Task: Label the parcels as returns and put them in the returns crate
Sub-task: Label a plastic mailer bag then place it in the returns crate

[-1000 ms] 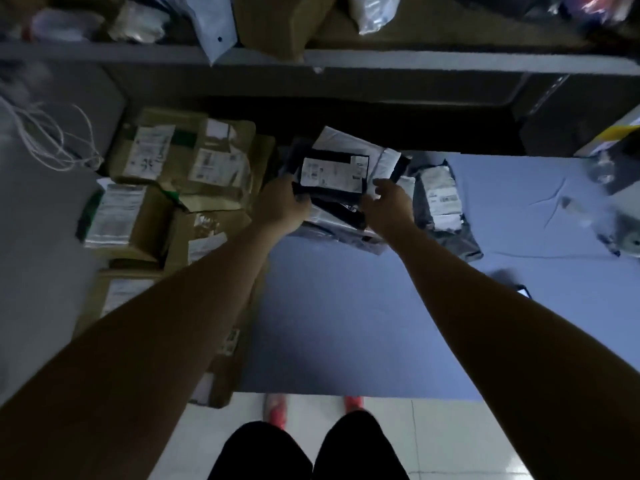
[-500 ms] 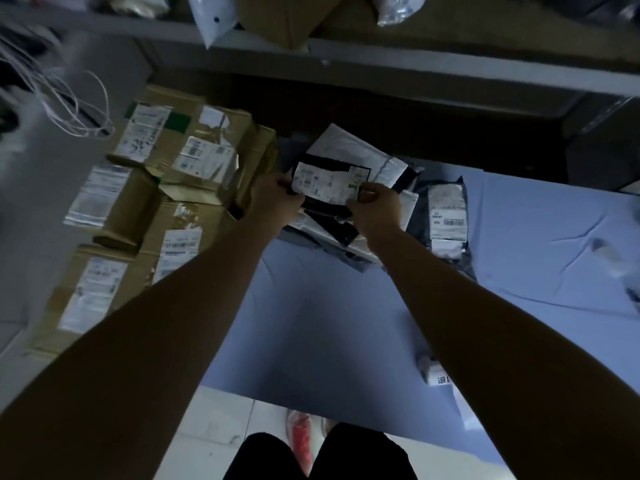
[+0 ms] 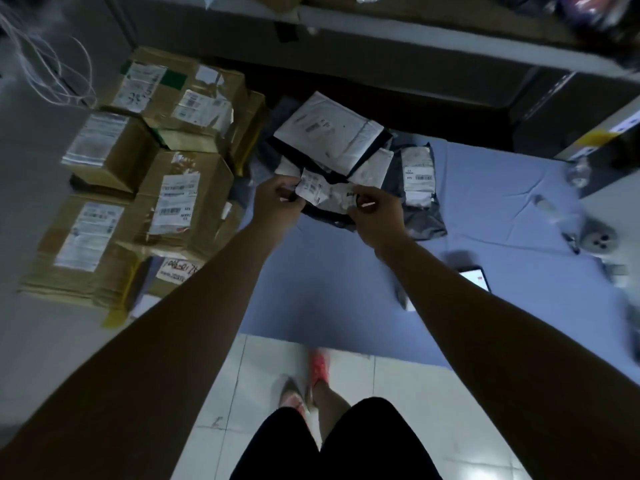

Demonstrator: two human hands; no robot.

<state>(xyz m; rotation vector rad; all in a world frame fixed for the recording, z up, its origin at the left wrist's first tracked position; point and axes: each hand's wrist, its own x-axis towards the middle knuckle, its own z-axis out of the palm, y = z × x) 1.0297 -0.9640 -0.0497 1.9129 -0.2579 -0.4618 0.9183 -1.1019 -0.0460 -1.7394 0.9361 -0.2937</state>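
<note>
Both hands are on the same small dark parcel (image 3: 327, 197) with a white label, center of the frame over the blue table (image 3: 346, 289): left hand (image 3: 277, 202) pinches its left edge, right hand (image 3: 375, 213) grips the right. It sits just in front of a pile of mailers (image 3: 332, 136), with cardboard boxes (image 3: 180, 188) stacked at left and a phone (image 3: 474, 277) at right.

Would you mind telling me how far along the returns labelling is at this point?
Nothing looks finished: no returns crate or return label shows in view. In hand: the left hand and right hand both grip a dark mailer with a white shipping label. Left: label and crate it, then the white mailer, the grey mailer and perhaps the cardboard boxes.
</note>
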